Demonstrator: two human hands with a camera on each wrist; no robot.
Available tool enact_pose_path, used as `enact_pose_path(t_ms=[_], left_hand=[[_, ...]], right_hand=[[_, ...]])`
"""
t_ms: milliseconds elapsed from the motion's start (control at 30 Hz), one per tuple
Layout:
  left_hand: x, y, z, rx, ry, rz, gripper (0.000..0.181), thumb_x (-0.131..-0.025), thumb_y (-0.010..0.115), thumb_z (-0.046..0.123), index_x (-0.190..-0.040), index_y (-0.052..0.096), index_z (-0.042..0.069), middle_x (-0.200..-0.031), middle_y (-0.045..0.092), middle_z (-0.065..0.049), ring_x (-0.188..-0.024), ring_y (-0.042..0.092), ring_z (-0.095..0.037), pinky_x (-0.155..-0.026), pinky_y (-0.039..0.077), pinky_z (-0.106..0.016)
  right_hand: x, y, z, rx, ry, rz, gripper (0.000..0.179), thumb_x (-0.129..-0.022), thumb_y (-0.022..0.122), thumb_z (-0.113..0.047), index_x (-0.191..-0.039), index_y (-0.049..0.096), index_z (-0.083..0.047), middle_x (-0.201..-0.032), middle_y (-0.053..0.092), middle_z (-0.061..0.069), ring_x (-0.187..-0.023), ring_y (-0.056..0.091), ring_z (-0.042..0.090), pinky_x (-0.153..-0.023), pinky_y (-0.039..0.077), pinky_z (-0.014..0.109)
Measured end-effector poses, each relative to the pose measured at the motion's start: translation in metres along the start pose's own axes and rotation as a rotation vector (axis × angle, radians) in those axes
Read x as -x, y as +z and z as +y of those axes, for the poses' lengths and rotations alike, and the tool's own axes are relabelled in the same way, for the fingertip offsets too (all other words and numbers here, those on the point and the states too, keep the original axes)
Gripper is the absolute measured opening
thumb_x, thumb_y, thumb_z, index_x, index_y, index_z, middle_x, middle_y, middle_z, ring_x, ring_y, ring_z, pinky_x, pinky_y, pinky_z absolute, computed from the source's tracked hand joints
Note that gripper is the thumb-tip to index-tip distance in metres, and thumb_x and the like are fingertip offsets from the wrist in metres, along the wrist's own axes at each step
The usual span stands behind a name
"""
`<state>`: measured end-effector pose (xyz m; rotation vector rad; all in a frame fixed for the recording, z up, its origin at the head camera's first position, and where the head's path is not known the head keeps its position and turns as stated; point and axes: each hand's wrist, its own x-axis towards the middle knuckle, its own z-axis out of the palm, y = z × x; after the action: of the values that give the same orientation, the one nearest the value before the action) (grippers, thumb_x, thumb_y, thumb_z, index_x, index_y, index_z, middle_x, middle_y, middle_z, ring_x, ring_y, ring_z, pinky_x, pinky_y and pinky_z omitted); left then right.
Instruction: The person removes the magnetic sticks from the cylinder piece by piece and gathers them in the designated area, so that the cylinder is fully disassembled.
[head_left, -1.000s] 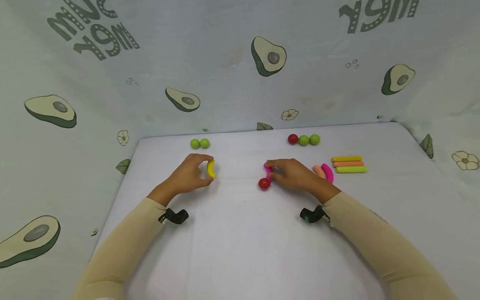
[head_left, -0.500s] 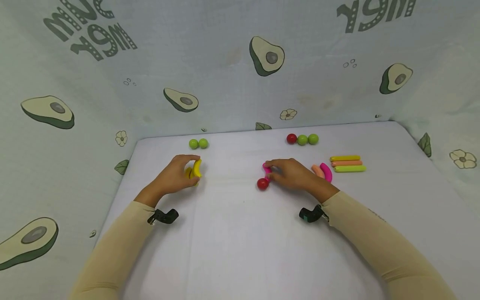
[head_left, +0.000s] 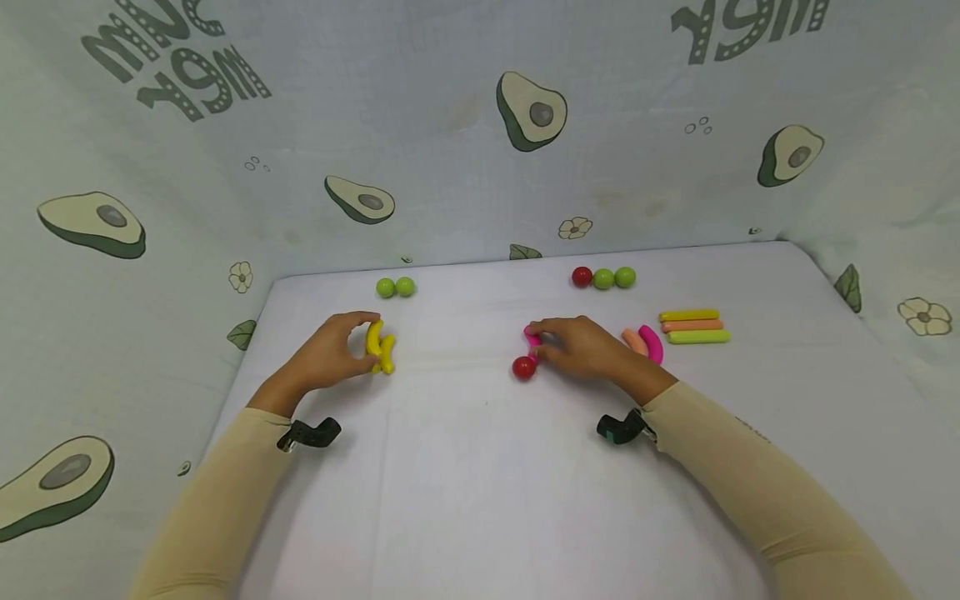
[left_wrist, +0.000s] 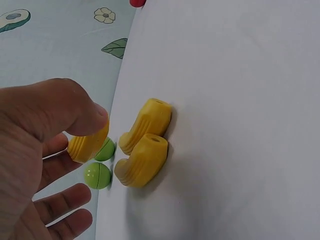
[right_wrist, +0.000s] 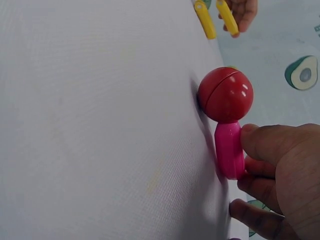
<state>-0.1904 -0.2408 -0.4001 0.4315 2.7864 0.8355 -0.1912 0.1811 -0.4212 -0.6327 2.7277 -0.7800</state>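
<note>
My left hand (head_left: 322, 354) pinches a yellow toy banana (left_wrist: 89, 145) between thumb and fingers. In the left wrist view it is held up off the white table, beside two more yellow bananas (left_wrist: 144, 161) that lie close together on the cloth. Toward the middle, my right hand (head_left: 585, 346) pinches a pink curved toy piece (right_wrist: 230, 150) by its sides. One end of that pink piece meets a shiny red ball (right_wrist: 226, 95) with a seam, as the right wrist view shows. Fingers partly cover the pink piece in the head view.
Two green balls (head_left: 395, 287) sit at the back left. Farther right stand a red ball (head_left: 582, 277) and two green balls (head_left: 614, 278) in a row. Behind my right wrist lie an orange piece (head_left: 634, 341) and a pink curved piece (head_left: 652, 343), near yellow, orange and green sticks (head_left: 698, 337).
My left hand has carried the yellow banana leftward, to beside the other yellow bananas. The right hand has stayed at the pink piece and red ball.
</note>
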Motion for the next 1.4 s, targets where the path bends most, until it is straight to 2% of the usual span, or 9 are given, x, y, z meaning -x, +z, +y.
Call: enact_pose_path(t_ms=[267,433,833,1067,1200,1300,1400], left_hand=[[0.005,-0.002,-0.012,0.003,0.016,0.003,0.067,-0.084,0.081,0.012,-0.145,0.054,0.004,-0.146,0.051,-0.022,-0.134,0.046,-0.043,-0.110,0.038,-0.060],[0.009,-0.002,-0.020,-0.011,-0.010,0.014,0.068,-0.084,0.081,0.013,-0.145,0.053,0.004,-0.147,0.051,-0.021,-0.133,0.047,-0.043,-0.110,0.040,-0.059],[0.011,0.007,-0.028,-0.007,-0.038,-0.001,0.066,-0.084,0.080,0.011,-0.144,0.054,0.001,-0.147,0.051,-0.021,-0.139,0.041,-0.042,-0.115,0.031,-0.059],[0.011,0.009,-0.028,-0.006,-0.040,-0.018,0.066,-0.084,0.078,0.007,-0.145,0.052,-0.001,-0.148,0.049,-0.023,-0.142,0.037,-0.044,-0.117,0.028,-0.059],[0.012,0.009,-0.026,-0.021,-0.047,-0.030,0.072,-0.085,0.078,0.010,-0.149,0.048,0.001,-0.151,0.046,-0.023,-0.143,0.034,-0.045,-0.116,0.028,-0.061],[0.011,0.008,-0.021,-0.033,-0.032,-0.010,0.077,-0.085,0.079,0.013,-0.152,0.044,0.003,-0.155,0.041,-0.023,-0.144,0.032,-0.046,-0.115,0.028,-0.063],[0.008,0.008,-0.011,-0.030,-0.001,0.036,0.076,-0.085,0.080,0.015,-0.152,0.045,0.004,-0.158,0.039,-0.021,-0.146,0.030,-0.045,-0.116,0.026,-0.063]], right_hand=[[0.001,0.000,0.000,0.001,-0.014,0.009,0.043,-0.098,0.070,-0.025,-0.139,0.065,-0.013,-0.142,0.062,0.006,-0.134,0.054,0.031,-0.109,0.044,0.051],[0.000,0.001,0.000,0.002,-0.007,0.002,0.043,-0.098,0.070,-0.025,-0.140,0.064,-0.013,-0.143,0.061,0.006,-0.135,0.053,0.031,-0.109,0.043,0.051],[0.001,0.001,0.000,0.009,0.016,-0.003,0.044,-0.098,0.070,-0.026,-0.140,0.064,-0.014,-0.143,0.061,0.006,-0.135,0.053,0.031,-0.109,0.044,0.051],[0.002,0.000,-0.002,0.002,0.014,0.005,0.044,-0.097,0.071,-0.026,-0.139,0.064,-0.014,-0.141,0.062,0.007,-0.134,0.054,0.031,-0.109,0.044,0.052],[0.003,0.000,-0.002,0.003,0.005,0.014,0.043,-0.098,0.070,-0.025,-0.139,0.065,-0.014,-0.141,0.062,0.006,-0.134,0.054,0.031,-0.109,0.043,0.051],[0.002,0.001,-0.002,0.002,0.003,0.017,0.043,-0.098,0.070,-0.025,-0.139,0.064,-0.014,-0.141,0.062,0.007,-0.133,0.054,0.031,-0.109,0.043,0.052],[0.002,0.001,-0.001,0.003,0.010,0.016,0.043,-0.098,0.070,-0.027,-0.139,0.064,-0.015,-0.141,0.062,0.006,-0.134,0.054,0.030,-0.109,0.043,0.051]])
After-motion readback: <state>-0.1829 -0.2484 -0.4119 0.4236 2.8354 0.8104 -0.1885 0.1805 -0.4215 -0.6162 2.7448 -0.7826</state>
